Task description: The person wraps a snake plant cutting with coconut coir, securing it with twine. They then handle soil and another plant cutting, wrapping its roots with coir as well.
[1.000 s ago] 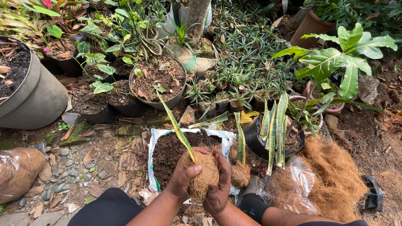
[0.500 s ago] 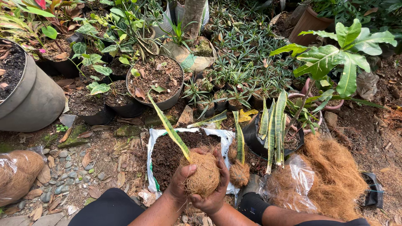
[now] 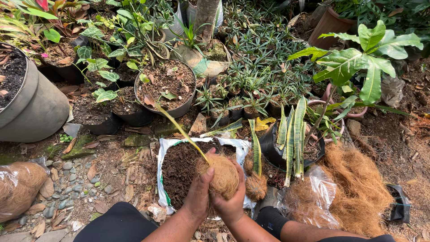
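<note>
Coir-wrapped plant ball [image 3: 222, 175] clasped between both hands [image 3: 215, 197], above the open soil bag [image 3: 179, 166]

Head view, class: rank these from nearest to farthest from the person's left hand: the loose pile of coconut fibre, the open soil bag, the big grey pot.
1. Open soil bag: directly under and ahead of the left hand.
2. Loose fibre pile: off to the right.
3. Big grey pot: far upper left.

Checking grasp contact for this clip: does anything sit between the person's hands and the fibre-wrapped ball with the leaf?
Nothing visible does. The left hand and right hand press directly on the coir ball, held over the open soil bag. The leaf sticks out above, free of the fingers.
</note>
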